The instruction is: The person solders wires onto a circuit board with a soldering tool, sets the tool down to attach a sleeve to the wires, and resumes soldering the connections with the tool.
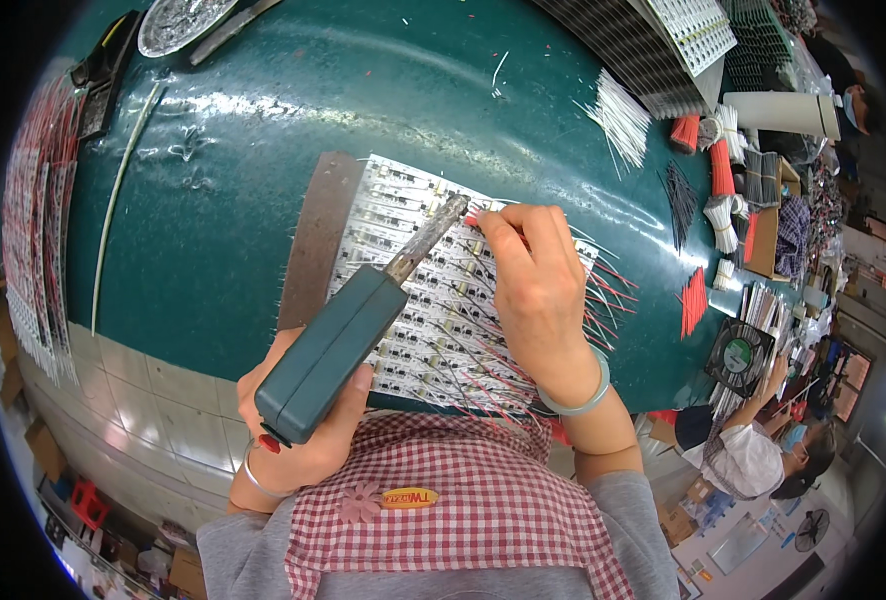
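Observation:
My left hand (pixel 327 448) is wrapped round the dark green body of a soldering gun (pixel 333 350). Its worn metal tip reaches up and right to the upper part of a white circuit board panel (pixel 388 205), which has many small dark components in rows. Close beside the tip, my right hand (pixel 538 285) pinches a red wire (pixel 474 216) over the board. Thin black and red wires (pixel 608 300) trail from the panel's right side and lower edge, partly hidden under my right hand and wrist. A brown flat bar (pixel 318 235) lies along the panel's left edge.
A metal dish (pixel 178 22) stands at the far left of the green table (pixel 223 200). Bundles of white wires (pixel 621 120), black wires (pixel 679 205) and red wires (pixel 694 302) lie to the right, near a black fan (pixel 739 357). Wired strips (pixel 43 220) hang at the left edge. Another person (pixel 753 460) sits at right.

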`<state>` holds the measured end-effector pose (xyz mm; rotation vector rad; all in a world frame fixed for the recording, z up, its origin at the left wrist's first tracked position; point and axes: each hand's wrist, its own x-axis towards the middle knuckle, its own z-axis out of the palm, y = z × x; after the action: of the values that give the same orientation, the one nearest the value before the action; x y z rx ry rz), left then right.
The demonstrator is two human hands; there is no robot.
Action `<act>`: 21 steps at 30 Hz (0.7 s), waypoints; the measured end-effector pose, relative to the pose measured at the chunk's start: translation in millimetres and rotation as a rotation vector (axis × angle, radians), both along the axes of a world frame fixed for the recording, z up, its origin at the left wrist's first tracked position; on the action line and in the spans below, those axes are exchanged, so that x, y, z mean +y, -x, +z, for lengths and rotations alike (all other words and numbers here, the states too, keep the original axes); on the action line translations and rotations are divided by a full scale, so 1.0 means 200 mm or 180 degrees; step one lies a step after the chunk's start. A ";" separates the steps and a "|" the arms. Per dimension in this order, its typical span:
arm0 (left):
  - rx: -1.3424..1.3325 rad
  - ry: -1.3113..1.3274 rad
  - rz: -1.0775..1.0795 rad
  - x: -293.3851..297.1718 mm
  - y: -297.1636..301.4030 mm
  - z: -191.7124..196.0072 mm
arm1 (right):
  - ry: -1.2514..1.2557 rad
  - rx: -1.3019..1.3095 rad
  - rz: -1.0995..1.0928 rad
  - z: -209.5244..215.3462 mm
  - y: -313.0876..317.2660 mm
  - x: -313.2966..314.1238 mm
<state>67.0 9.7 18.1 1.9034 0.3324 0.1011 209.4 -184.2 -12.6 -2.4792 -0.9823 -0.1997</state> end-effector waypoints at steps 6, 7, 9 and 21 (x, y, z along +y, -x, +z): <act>0.0088 0.0074 -0.0011 -0.01 -0.03 0.02 | -0.0002 0.0039 -0.0031 0.00 0.01 0.00; 0.0085 0.0077 -0.0013 -0.01 -0.03 0.02 | -0.0053 0.0014 -0.0022 0.00 0.01 -0.01; -0.0104 -0.0011 -0.0096 0.00 -0.03 0.01 | -0.0110 -0.0007 -0.0005 -0.01 0.01 -0.01; 0.0015 0.0079 -0.0169 -0.01 -0.06 0.00 | -0.0062 0.0125 -0.0032 -0.02 0.01 -0.01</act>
<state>79.3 8.6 18.1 1.8866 0.2850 0.0569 208.2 -186.5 -15.8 -2.4615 -0.9473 -0.1624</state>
